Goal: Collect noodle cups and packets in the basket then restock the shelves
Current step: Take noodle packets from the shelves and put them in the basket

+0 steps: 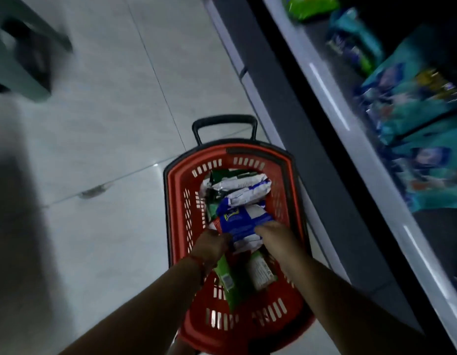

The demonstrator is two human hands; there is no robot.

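Observation:
A red basket [176, 206] with a black handle [223, 120] stands on the tiled floor beside the shelves. Inside lie several noodle packets, white-and-blue ones [244, 190] at the far end and green ones [230, 275] nearer me. Both hands reach into the basket. My left hand [209, 248] grips the left edge of a blue-and-white packet [244, 224], and my right hand [273, 239] holds its right edge. The fingers are mostly hidden under the packet.
Shelves [332, 98] run along the right, holding teal and blue packets [424, 155] and a green bag [306, 6] farther back. A grey object [20, 55] stands on the floor at the upper left. Pale floor tiles [114, 124] spread left of the basket.

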